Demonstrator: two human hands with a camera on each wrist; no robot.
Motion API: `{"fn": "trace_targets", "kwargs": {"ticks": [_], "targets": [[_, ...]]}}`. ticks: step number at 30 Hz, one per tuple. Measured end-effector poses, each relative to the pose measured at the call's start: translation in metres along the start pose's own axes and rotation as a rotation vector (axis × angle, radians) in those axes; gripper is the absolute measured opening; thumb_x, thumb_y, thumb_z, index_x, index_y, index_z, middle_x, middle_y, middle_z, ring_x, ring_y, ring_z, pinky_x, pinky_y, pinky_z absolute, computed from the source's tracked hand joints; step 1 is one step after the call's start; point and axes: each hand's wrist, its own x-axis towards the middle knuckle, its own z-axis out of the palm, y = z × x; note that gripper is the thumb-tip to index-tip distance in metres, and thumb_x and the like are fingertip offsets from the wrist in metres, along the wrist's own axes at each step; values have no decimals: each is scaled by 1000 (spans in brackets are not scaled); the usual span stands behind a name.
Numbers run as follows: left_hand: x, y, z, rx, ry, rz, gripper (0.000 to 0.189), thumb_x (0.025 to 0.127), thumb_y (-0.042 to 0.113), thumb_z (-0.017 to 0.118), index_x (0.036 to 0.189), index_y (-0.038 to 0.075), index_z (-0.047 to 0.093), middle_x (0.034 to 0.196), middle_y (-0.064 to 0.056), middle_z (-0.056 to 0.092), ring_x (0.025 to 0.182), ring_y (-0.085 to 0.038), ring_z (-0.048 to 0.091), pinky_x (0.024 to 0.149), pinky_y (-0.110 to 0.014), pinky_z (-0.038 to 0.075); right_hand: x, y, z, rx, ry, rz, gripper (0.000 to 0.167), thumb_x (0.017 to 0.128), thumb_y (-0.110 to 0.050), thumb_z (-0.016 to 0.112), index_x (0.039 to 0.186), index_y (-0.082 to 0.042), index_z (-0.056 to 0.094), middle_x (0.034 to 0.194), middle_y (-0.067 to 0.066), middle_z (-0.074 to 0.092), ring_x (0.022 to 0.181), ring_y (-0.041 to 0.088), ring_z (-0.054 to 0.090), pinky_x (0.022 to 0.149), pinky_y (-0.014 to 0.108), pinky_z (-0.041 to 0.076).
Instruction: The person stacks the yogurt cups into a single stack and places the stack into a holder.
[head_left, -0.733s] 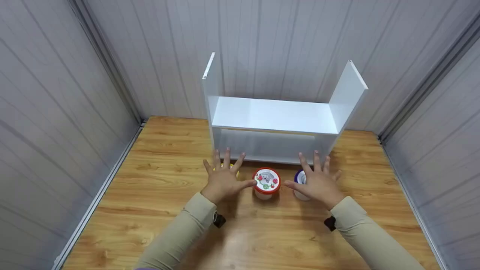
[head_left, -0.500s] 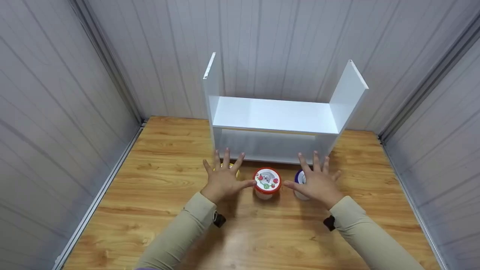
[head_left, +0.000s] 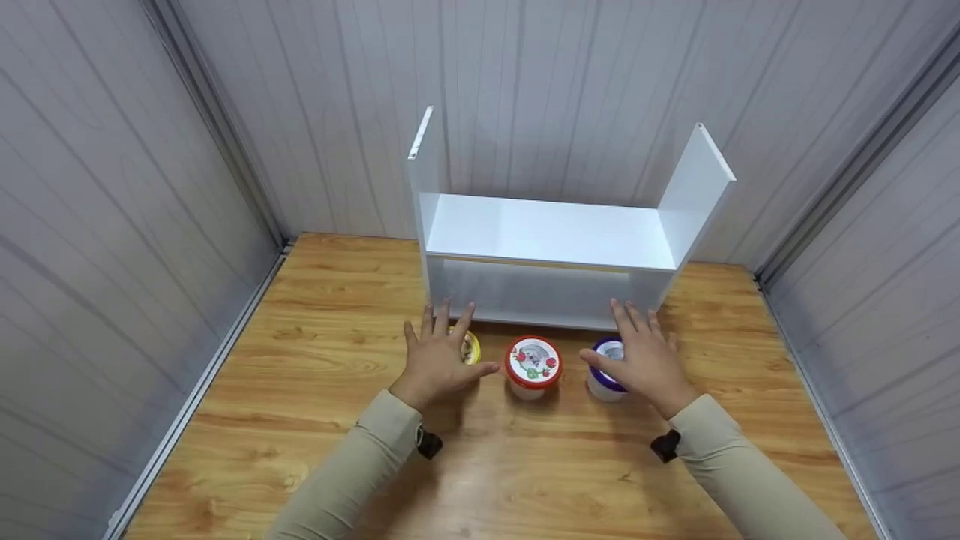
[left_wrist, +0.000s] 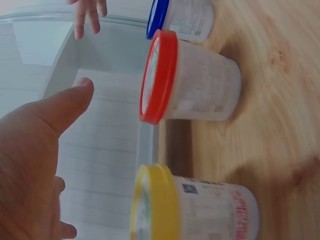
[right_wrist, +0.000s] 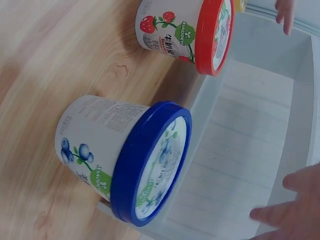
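Note:
Three lidded tubs stand upright in a row on the wooden surface. My left hand [head_left: 435, 365] hovers over the yellow-lidded tub [left_wrist: 215, 207], fingers spread, partly hiding it in the head view. The red-lidded tub [head_left: 532, 364], printed with strawberries in the right wrist view, stands in the middle between both hands. Above and beside the blue-lidded tub [right_wrist: 115, 155], which carries blueberry pictures, my right hand [head_left: 651, 367] is held with its fingers extended. Neither hand grips anything.
Just behind the tubs stands a white shelf unit [head_left: 555, 232] with two upright side panels and a middle board. Light panelled walls [head_left: 360, 112] enclose the wooden surface [head_left: 337, 315] at the back and both sides.
Both hands have drifted slightly apart, the left one leftward and the right one rightward. More of the yellow and blue lids now shows. The tubs have stayed in place.

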Motion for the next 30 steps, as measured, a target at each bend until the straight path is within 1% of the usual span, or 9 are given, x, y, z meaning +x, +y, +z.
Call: {"fn": "trace_targets", "kwargs": {"ticks": [4,6,8,11,14,18,24,30], "targets": [[-1,-11,5,-49,62,16,111,78,83,59,163,22,23,164,-22,22,151,-46,16,117,-69,16,-1,4,-1,28,77,-37,109,85,-80,54,161,-10,23,162,21,29,149,48,21,114,74,14],[-2,-17,8,-91,108,35,108,78,77,65,160,16,30,161,-23,28,149,-45,24,118,-64,22,-1,7,-1,43,117,-62,103,87,-74,58,159,-7,29,159,22,34,147,46,27,116,69,18],[-3,-22,10,-131,149,53,105,78,71,71,157,11,36,157,-25,33,145,-45,31,117,-61,27,-2,9,0,67,153,-82,99,88,-69,62,157,-5,33,157,22,38,145,45,33,116,66,24],[-3,-29,14,-190,186,70,103,78,62,77,154,4,39,154,-27,37,141,-44,39,116,-57,33,-2,14,2,126,185,-97,95,88,-66,66,155,-3,37,154,23,41,142,44,36,114,63,31],[-5,-33,17,-242,183,52,106,78,62,78,155,2,36,155,-26,38,140,-43,41,114,-55,36,-2,21,5,192,200,-90,94,88,-64,68,154,-4,39,155,23,40,142,44,37,113,62,34],[-6,-36,20,-305,182,30,107,78,61,78,156,2,33,157,-22,37,141,-39,42,113,-51,39,-1,29,9,261,216,-73,90,89,-57,71,154,-5,39,155,23,40,142,44,37,112,62,35],[-10,-43,27,-371,190,18,104,80,57,78,156,2,33,159,-18,36,144,-35,38,115,-50,36,-3,41,16,371,258,-55,86,89,-47,75,154,-4,38,154,22,42,143,43,36,115,62,31],[-14,-51,35,-493,194,33,105,80,51,81,157,2,31,161,-17,33,146,-35,35,116,-52,35,-4,49,29,435,339,-77,80,88,-33,80,151,0,43,151,21,48,141,41,40,115,61,30]]}}
